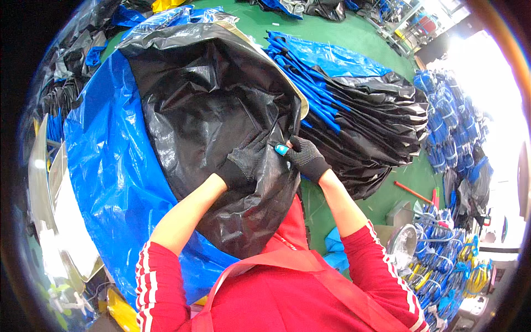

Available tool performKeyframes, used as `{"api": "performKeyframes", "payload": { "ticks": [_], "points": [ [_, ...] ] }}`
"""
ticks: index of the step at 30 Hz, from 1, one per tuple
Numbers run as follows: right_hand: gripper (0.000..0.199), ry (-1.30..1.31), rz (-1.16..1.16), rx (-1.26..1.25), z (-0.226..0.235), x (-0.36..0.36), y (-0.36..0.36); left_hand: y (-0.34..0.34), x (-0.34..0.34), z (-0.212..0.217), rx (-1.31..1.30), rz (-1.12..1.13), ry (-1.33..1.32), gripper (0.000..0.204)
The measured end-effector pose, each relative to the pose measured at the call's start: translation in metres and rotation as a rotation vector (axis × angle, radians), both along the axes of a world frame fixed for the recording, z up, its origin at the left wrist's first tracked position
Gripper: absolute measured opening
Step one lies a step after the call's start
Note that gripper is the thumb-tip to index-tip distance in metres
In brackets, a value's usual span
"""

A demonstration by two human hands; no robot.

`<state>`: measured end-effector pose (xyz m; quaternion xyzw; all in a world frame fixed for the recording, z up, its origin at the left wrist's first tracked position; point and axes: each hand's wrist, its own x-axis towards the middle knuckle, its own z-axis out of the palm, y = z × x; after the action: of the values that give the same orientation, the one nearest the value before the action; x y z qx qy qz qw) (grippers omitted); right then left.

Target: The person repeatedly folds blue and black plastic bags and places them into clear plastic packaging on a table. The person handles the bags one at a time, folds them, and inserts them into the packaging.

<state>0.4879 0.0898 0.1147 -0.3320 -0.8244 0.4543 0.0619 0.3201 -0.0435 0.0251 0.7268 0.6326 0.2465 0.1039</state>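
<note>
A large black and blue plastic sheet [188, 116] spreads before me, its black part in the middle and its blue part along the left. My left hand [249, 157], in a black dotted glove, lies on the black part with its fingers stretched toward the right. Close beside it, near the sheet's right edge, my right hand [306, 157] wears a matching glove with a bare fingertip showing. Its fingers close on a small light-blue object [281, 149], whose kind I cannot make out. The black material bunches up between both hands.
A fanned pile of black and blue sheets [365, 122] lies to the right on the green floor [379, 213]. Beyond it stand tied blue bundles [451, 122]. A red stick [414, 191] and more blue and yellow bundles [442, 260] are at the lower right.
</note>
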Motion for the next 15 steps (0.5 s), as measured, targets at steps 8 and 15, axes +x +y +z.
{"api": "performKeyframes", "payload": {
  "ticks": [8,15],
  "points": [
    [0.025,-0.520,0.080,0.636,0.108,0.046,0.008,-0.001,-0.005,0.038,0.075,-0.052,0.254,0.087],
    [0.065,0.039,0.638,0.874,0.048,-0.109,0.022,-0.008,0.019,0.047,-0.074,0.237,0.287,0.053]
  ]
}}
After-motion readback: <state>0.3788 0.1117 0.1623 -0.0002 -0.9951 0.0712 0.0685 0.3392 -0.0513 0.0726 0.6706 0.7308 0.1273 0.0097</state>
